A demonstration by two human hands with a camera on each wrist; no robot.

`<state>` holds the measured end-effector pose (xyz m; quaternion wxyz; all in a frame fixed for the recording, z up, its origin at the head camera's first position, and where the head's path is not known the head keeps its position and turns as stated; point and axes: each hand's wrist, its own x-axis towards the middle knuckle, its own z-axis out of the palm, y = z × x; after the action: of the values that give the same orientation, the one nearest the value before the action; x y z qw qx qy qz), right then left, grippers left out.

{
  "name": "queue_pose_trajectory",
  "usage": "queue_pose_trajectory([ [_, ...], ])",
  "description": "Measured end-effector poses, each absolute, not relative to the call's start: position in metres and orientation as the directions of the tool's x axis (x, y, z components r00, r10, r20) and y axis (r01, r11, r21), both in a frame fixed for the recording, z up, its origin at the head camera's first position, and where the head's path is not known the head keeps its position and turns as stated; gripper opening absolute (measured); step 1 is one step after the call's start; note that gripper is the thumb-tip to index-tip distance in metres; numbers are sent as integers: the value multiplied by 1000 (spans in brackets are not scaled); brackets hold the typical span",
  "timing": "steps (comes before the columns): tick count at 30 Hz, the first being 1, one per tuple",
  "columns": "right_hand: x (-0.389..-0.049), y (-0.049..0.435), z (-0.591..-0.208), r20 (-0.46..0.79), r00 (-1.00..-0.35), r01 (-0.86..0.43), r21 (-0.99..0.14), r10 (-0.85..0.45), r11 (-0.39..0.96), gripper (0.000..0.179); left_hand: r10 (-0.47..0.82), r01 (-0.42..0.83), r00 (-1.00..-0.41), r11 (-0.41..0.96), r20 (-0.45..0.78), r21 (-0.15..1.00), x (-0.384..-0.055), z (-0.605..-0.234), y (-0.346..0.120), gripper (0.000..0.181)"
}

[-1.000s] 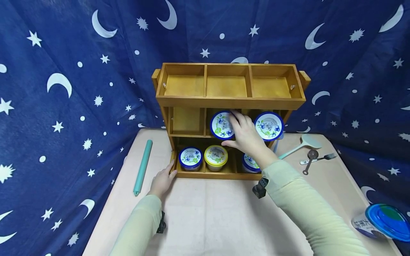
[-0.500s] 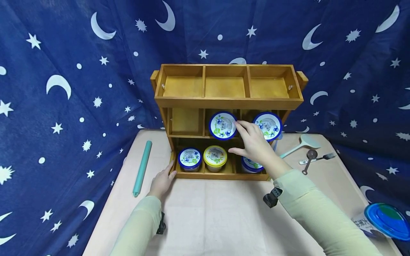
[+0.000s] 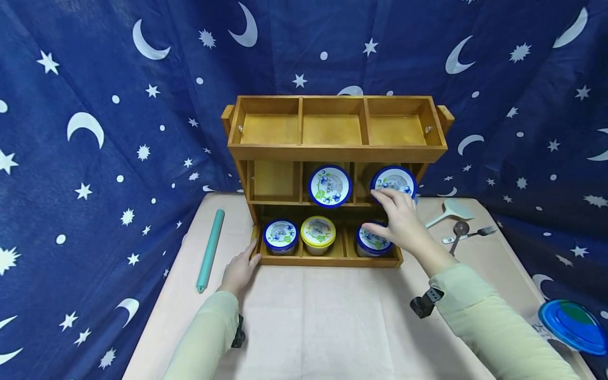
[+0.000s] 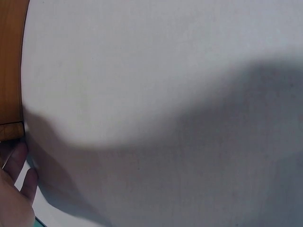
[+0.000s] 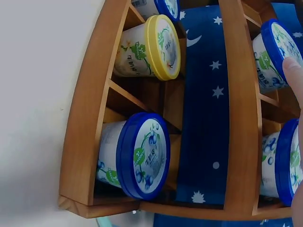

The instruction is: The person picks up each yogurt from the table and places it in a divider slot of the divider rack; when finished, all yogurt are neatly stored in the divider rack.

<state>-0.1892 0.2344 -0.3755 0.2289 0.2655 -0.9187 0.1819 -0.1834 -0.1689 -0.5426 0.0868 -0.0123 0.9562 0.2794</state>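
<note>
A three-tier wooden rack (image 3: 337, 154) holds several lidded tubs. On its middle tier are a blue-lidded tub (image 3: 330, 186) in the centre and another blue-lidded tub (image 3: 393, 181) at the right. My right hand (image 3: 404, 224) hovers before the right-hand tub, fingers extended, thumb apart, holding nothing; its fingers overlap that lid in the head view. Along the bottom tier stand a blue-lidded tub (image 3: 281, 235), a yellow-lidded tub (image 5: 150, 49) and a third blue-lidded one (image 5: 137, 156). My left hand (image 3: 240, 268) rests straight fingers against the rack's lower left corner.
A teal roll (image 3: 210, 251) lies left of the rack. To the right are a pale green spatula (image 3: 452, 210), a brown spoon (image 3: 460, 230) and a fork (image 3: 484, 231). A large tub with a blue lid (image 3: 572, 324) stands at the table's right edge.
My right hand has let go of the centre tub on the middle tier and moved right and slightly toward me. That tub stays in its compartment; my left hand keeps its place.
</note>
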Motion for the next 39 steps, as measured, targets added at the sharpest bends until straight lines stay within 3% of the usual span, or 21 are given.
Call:
queue_pose_trajectory([
  [13,-183,262,-385,587,-711,-600,-217,-388,770,74,29,-76,-982,840,-185,537,-185,-544,-169,57],
  [20,-179,273,-388,581,-727,-578,-231,-366,783,67,24,-83,-982,835,-186,544,-184,-541,-169,57],
  [34,-179,276,-385,632,-680,-593,-177,-372,785,83,25,-90,-981,823,-194,560,-183,-542,-169,57],
  [39,-175,286,-382,610,-717,-545,-190,-337,817,76,17,-103,-979,822,-205,561,-183,-539,-168,57],
])
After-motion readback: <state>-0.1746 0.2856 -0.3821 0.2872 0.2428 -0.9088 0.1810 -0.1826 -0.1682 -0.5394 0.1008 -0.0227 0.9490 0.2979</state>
